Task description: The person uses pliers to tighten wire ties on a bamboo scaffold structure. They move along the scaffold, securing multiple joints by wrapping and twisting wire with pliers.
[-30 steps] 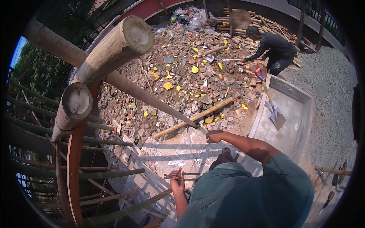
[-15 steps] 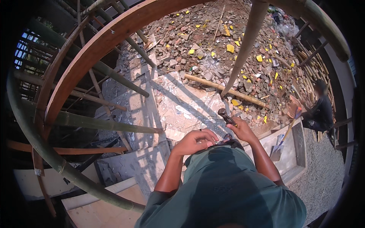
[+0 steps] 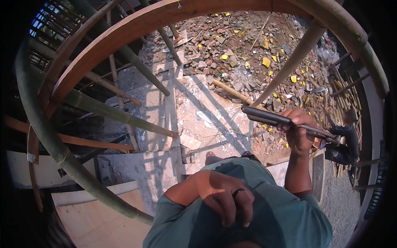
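Dark tool (image 3: 265,115) above pale floor (image 3: 192,99); rubble (image 3: 206,45); bamboo (image 3: 120,114)

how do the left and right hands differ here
The right hand grips a dark tool; the left hand shows nothing in it. The left hand wears a dark ring; none shows on the right hand. The left hand is before the green shirt; the right hand is farther out. Both are gloveless.

Open-air building site, strong sunlight. Upper centre: ground of brick-and-stone rubble (image 3: 231,39) with yellow fragments (image 3: 266,62). Centre: pale, debris-strewn paving (image 3: 191,99), crossed by hard-edged pole shadows (image 3: 233,139). Lower right: grey gravel (image 3: 341,211). Left: green bamboo poles (image 3: 124,117), angled. Top: reddish-brown timber beam (image 3: 206,6), arched across the frame. Lower left: flat pale panel (image 3: 99,217). Right: stacked bamboo lengths (image 3: 342,89) beside the rubble.
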`<move>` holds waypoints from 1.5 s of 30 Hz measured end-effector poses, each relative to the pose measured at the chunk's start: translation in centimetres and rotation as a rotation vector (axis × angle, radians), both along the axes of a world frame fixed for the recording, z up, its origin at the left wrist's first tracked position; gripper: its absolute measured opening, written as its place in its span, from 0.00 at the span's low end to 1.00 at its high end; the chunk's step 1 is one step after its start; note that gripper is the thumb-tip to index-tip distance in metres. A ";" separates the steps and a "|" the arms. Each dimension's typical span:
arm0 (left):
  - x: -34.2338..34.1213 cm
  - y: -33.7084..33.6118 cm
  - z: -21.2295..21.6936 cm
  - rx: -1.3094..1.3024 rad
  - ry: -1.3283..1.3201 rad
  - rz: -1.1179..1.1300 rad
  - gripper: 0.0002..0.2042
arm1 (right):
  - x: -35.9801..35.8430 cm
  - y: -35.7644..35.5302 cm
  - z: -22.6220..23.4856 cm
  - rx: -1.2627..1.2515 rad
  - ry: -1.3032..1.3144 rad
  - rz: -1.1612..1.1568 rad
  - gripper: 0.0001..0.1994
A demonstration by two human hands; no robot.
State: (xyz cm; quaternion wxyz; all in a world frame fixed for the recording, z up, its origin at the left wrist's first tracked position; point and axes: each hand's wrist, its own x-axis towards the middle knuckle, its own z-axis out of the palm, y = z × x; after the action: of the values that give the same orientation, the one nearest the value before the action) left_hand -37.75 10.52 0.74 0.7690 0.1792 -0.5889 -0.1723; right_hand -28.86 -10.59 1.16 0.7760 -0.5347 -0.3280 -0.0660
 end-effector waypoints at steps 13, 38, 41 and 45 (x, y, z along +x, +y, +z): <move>1.5 1.9 2.4 0.140 0.279 0.334 0.05 | -1.8 1.1 9.9 -0.135 -0.602 0.888 0.06; 5.7 -2.6 -3.5 0.783 0.181 0.333 0.32 | -1.1 -2.6 4.1 -0.465 -0.356 1.236 0.16; 4.6 -3.8 -5.5 0.950 0.007 0.252 0.32 | -1.5 -3.0 2.6 -0.312 -0.232 1.175 0.20; 4.0 -4.3 -6.8 1.006 0.087 0.104 0.21 | -0.7 -4.3 0.2 -0.279 -0.191 1.098 0.25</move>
State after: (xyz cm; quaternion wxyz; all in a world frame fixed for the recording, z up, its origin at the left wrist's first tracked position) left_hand -33.75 6.26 -6.09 0.6189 0.5491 -0.3908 -0.4033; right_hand -29.56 -14.90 1.40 0.5856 -0.3750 -0.6319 0.3422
